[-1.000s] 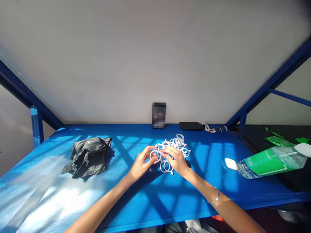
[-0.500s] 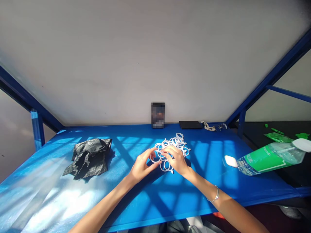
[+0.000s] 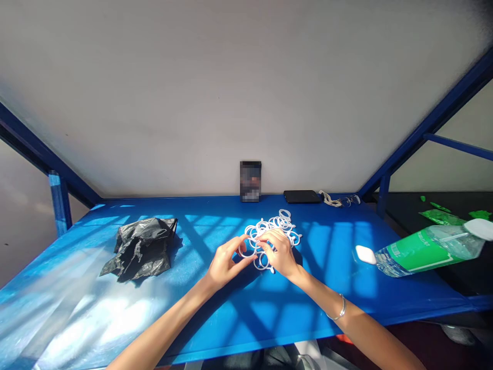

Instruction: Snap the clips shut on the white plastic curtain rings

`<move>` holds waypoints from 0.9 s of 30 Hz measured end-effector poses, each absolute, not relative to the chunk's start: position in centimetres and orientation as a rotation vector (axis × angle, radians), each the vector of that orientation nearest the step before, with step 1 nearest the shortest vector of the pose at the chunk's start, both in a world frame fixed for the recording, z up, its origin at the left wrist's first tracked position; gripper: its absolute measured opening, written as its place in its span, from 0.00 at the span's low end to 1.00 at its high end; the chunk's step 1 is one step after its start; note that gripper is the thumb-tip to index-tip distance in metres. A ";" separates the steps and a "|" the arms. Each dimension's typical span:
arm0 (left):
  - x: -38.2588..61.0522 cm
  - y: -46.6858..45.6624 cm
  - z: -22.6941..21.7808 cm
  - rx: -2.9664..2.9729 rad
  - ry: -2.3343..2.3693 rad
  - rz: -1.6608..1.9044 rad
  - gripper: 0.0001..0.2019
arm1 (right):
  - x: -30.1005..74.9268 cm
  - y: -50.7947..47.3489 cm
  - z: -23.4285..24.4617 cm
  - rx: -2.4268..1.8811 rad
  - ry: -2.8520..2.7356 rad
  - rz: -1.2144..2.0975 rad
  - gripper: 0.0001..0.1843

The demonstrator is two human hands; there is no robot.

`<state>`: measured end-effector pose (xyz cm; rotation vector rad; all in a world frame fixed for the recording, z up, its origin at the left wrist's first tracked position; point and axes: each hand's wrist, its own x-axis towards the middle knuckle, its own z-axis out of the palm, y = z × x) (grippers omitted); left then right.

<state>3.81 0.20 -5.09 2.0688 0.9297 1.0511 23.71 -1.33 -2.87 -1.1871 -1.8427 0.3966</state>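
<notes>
A white plastic ring (image 3: 245, 256), which looks like a curtain ring with a small eyelet, is held upright between my hands. My left hand (image 3: 222, 262) grips its left side, thumb below and fingers above. The fingertips of my right hand (image 3: 283, 255) are pinched together at the ring's upper right edge; the exact part they grip is hidden. Behind and beneath my right hand lies a loose pile of similar white rings (image 3: 278, 222), partly covered by it. One more ring (image 3: 263, 269) lies on the blue table (image 3: 231, 324) just below the hands.
A crumpled black plastic bag (image 3: 148, 246) lies at left. A blurred dark upright box or picture (image 3: 250, 181) leans on the wall. A black phone (image 3: 301, 197) and glasses with a pale cord (image 3: 330, 200) rest at the back. At right are a green-labelled bottle (image 3: 423, 249) and a white case (image 3: 365, 255).
Both hands stay at the same ring with almost the same grip. The whole view has shifted very slightly.
</notes>
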 end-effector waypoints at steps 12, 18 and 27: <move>3.7 0.9 -5.1 2.215 1.060 0.957 0.21 | 25.2 0.3 -3.2 -1.188 -1.964 0.205 0.17; 3.3 1.8 -6.7 2.394 1.145 0.813 0.25 | 31.2 3.6 -3.7 -1.612 -1.900 0.193 0.25; 4.3 0.2 -6.5 2.686 0.961 0.755 0.35 | 30.8 4.6 -7.2 -1.552 -1.983 0.305 0.21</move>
